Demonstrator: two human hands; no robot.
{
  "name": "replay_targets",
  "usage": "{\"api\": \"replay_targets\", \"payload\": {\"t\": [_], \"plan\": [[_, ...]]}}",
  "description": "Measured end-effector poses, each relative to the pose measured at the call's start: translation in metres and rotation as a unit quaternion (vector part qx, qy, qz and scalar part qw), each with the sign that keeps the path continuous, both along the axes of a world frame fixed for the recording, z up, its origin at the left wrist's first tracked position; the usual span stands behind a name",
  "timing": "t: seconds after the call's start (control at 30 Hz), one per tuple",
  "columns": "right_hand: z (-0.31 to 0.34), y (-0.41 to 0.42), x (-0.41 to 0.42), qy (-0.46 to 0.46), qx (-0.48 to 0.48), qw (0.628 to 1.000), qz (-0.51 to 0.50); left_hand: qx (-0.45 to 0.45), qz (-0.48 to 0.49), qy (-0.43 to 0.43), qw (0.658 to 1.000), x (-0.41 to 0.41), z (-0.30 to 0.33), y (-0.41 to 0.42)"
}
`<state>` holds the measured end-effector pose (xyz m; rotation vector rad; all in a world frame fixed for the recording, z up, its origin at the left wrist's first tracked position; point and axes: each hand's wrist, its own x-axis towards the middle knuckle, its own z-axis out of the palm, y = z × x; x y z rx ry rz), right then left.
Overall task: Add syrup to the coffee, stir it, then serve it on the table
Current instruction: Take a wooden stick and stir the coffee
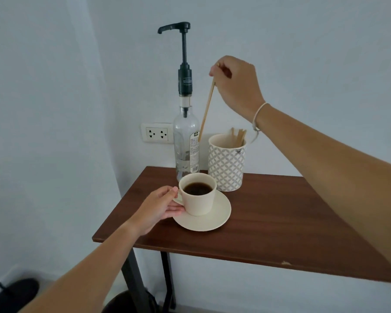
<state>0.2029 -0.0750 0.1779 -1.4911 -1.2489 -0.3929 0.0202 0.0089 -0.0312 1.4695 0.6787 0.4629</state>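
The right hand (237, 86) is pinching the top end of a wooden stir stick (206, 111) between thumb and forefinger, the other fingers curled in behind, and the stick is hanging below those fingers with its long axis nearly upright, its lower tip leaning slightly toward the person's left. That tip is ending just above and to the left of the patterned holder (226, 163), where more sticks (238, 135) are standing, and in front of the syrup bottle (186, 141) with its raised pump (175, 27). The coffee cup (198, 196) is lying well below the pinching fingers and a little to their left, on its saucer (202, 211) on the table (269, 222), so the stick is probably going to need to travel downward and leftward, staying upright, to enter the dark coffee. The left hand (160, 207) is the nearer one to the cup: its thumb is resting on top of the handle and its fingers are curling beneath it, though whether they are passing through the loop is hard to make out from this angle
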Motion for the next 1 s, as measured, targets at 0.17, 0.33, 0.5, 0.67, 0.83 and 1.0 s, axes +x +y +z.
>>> {"api": "replay_targets", "payload": {"t": [0.17,0.33,0.5,0.67,0.83,1.0], "plan": [[-0.021,-0.015,-0.012,0.032,-0.123,0.989,0.071,0.005,0.001,0.006,1.000,0.001,0.003,-0.003],[-0.059,-0.015,-0.010,0.037,-0.232,0.966,0.104,-0.001,0.008,0.008,1.000,0.000,0.004,-0.006],[-0.072,-0.012,-0.012,-0.026,-0.285,0.954,0.089,0.001,0.010,0.008,1.000,0.001,0.006,-0.007],[-0.072,-0.007,-0.022,-0.018,-0.306,0.945,0.111,0.006,0.012,0.010,1.000,-0.001,0.004,-0.007],[-0.072,-0.001,-0.029,0.011,-0.294,0.946,0.134,0.010,0.006,0.014,1.000,-0.001,0.004,-0.007],[-0.066,-0.002,-0.018,-0.079,-0.319,0.943,0.056,0.011,0.007,0.010,1.000,-0.001,0.004,-0.007]]}}
